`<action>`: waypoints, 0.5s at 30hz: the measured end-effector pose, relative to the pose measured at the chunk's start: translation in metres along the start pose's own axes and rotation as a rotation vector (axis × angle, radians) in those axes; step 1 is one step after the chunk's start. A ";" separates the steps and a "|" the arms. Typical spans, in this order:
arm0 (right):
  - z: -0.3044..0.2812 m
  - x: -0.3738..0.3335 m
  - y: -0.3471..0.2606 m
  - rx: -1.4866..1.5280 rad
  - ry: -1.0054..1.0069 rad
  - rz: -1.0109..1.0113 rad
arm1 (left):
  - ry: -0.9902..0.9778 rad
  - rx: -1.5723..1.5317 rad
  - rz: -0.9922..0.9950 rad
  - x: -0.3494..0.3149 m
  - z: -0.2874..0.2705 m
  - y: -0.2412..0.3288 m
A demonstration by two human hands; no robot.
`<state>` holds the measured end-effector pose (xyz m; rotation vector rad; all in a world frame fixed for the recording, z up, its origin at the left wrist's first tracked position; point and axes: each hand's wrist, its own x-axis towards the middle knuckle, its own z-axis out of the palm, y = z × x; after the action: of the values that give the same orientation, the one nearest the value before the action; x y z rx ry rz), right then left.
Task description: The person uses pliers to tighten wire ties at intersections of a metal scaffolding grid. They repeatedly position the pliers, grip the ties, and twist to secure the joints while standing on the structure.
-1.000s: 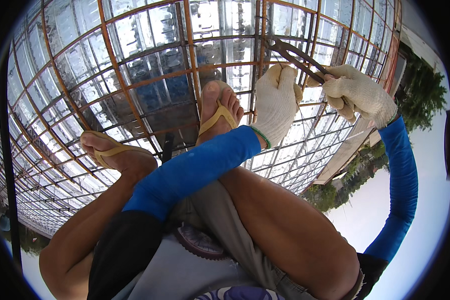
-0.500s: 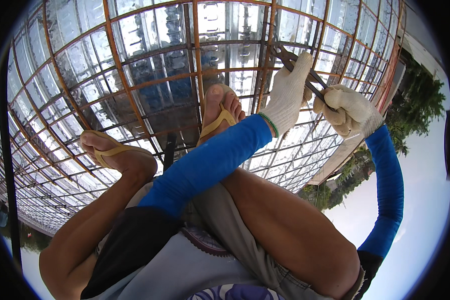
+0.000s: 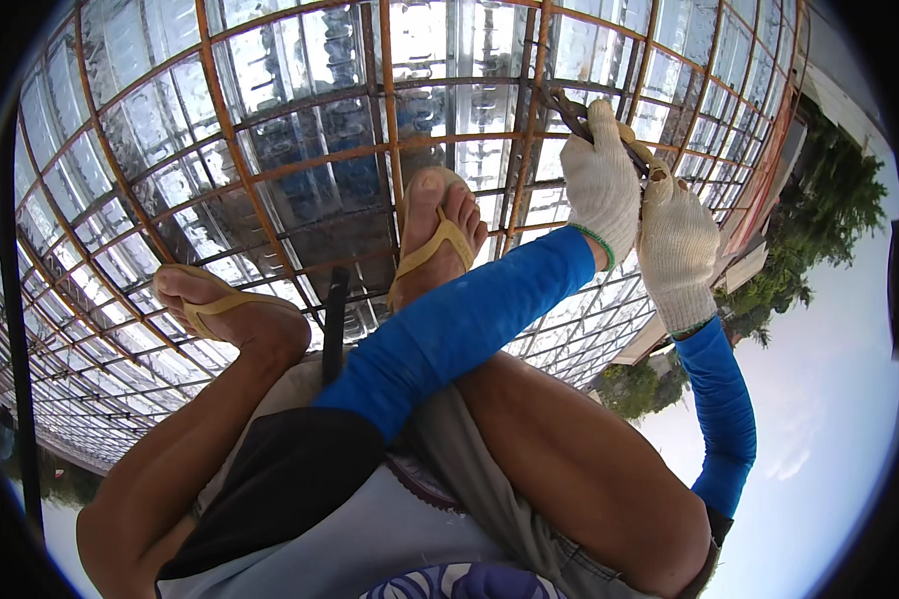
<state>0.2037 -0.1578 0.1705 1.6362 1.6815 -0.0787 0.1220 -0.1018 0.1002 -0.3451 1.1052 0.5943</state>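
Note:
Pincers (image 3: 572,117) with dark jaws and two handles reach to a crossing of the rusty rebar mesh (image 3: 541,60). My right hand (image 3: 677,240), in a knitted off-white glove with yellowish fingers, is closed around the handles. Right beside it is my left hand (image 3: 607,190), gloved in white with a green cuff edge. Its thumb points up against the pincers and its fingers curl away from view. What these fingers hold is hidden. Both forearms wear blue sleeves, and the left one crosses over my right knee.
My feet, in yellow flip-flops (image 3: 440,245), rest on the mesh. Shiny corrugated metal sheets (image 3: 320,140) lie beneath the bars. A dark bar (image 3: 336,319) stands between my legs, and a black pole (image 3: 18,349) runs along the left. Trees (image 3: 834,190) and sky show at the right.
My right hand has moved left and turned more upright, closer to my left hand. My left hand has shifted slightly right, while the pincers' jaws stay near the same crossing.

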 end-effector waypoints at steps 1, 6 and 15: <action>0.003 0.004 0.001 0.043 -0.075 0.035 | 0.011 -0.007 0.000 0.001 0.001 0.001; -0.034 0.054 0.060 0.774 -0.288 -0.262 | 0.008 0.139 -0.098 -0.005 -0.001 0.012; -0.016 0.040 0.049 1.806 -1.130 0.390 | -0.325 -0.253 -0.152 0.025 -0.025 0.012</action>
<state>0.2438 -0.1079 0.1819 2.1036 0.0202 -2.2872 0.1039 -0.0988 0.0677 -0.5270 0.6863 0.6304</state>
